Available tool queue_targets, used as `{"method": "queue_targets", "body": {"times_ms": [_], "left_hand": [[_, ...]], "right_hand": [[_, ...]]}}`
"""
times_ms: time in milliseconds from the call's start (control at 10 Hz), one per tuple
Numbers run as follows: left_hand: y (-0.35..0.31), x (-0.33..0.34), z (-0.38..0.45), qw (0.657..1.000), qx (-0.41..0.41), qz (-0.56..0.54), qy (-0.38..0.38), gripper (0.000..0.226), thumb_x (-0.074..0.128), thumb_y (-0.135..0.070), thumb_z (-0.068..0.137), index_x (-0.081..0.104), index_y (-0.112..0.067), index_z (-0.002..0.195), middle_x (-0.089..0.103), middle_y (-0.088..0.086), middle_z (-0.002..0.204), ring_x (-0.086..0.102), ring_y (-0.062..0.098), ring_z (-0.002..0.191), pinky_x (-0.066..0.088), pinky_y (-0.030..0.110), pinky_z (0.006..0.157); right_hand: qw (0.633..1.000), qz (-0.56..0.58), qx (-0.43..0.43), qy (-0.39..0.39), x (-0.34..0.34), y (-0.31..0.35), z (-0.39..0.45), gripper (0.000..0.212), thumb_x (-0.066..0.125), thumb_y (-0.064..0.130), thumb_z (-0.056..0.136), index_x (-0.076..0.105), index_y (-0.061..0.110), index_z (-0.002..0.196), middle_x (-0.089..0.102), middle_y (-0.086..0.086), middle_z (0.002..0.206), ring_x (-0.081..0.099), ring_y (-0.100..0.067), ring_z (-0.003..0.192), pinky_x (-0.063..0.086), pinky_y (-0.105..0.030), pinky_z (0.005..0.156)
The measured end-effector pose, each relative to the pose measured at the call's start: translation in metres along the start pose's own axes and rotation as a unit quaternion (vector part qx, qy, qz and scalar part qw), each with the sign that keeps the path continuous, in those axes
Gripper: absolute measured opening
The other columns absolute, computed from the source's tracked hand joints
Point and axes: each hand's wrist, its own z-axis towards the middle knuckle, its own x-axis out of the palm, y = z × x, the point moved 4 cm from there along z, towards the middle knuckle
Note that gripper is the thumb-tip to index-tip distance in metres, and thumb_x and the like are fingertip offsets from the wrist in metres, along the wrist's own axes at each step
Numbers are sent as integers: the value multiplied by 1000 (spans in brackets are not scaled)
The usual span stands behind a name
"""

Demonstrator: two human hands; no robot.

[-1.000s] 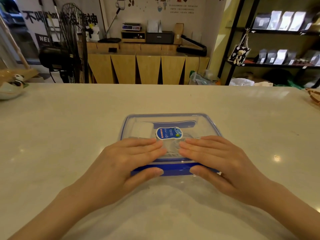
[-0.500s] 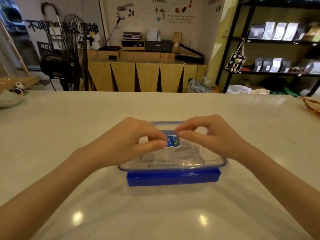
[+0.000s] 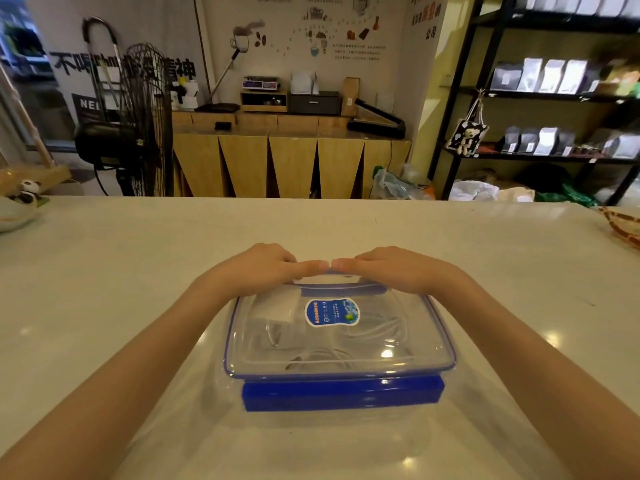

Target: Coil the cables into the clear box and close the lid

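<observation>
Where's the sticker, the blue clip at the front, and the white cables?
sticker [image 3: 332, 312], head view, middle of the label.
blue clip [image 3: 343, 393], head view, front face.
white cables [image 3: 375, 329], head view, loop under the lid.
</observation>
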Motion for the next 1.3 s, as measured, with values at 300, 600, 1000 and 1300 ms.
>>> {"method": "queue_targets", "body": {"times_ms": [300, 600, 1000, 1300], "left_hand": [[2, -3, 3, 998, 22, -53, -36, 59, 53, -66, 67, 71, -13, 87, 71, 8, 86, 66, 22, 79, 53, 31, 70], [-7, -12, -9, 986, 96, -64, -120, 33, 61, -46, 74, 74, -19, 87, 70, -4, 75, 66, 12, 69, 52, 22, 57], [-12, -18, -14, 977, 147, 23, -155, 37, 55, -47, 79, 73, -17, 92, 73, 3, 84, 64, 13, 73, 55, 32, 66], [-23, -74, -49, 901, 222, -6, -374, 50, 45, -45, 81, 50, -21, 125, 56, -7, 121, 45, 3, 102, 39, 24, 88]], "right_hand": [[995, 27, -53, -77, -3, 1, -3, 62, 40, 65, 78, 65, 8, 80, 58, -4, 67, 51, -16, 65, 39, -28, 62], [981, 70, -109, -145, -10, 4, -7, 43, 53, 54, 76, 75, 16, 76, 60, -3, 53, 45, -9, 46, 31, -15, 43], [962, 57, -145, -223, -15, 5, -14, 29, 54, 40, 83, 71, 17, 91, 73, -2, 84, 61, -10, 71, 49, -23, 65], [842, 197, -308, -396, -92, 40, -104, 32, 68, 22, 74, 61, 26, 105, 71, 6, 94, 66, -10, 88, 52, -20, 80]]}}
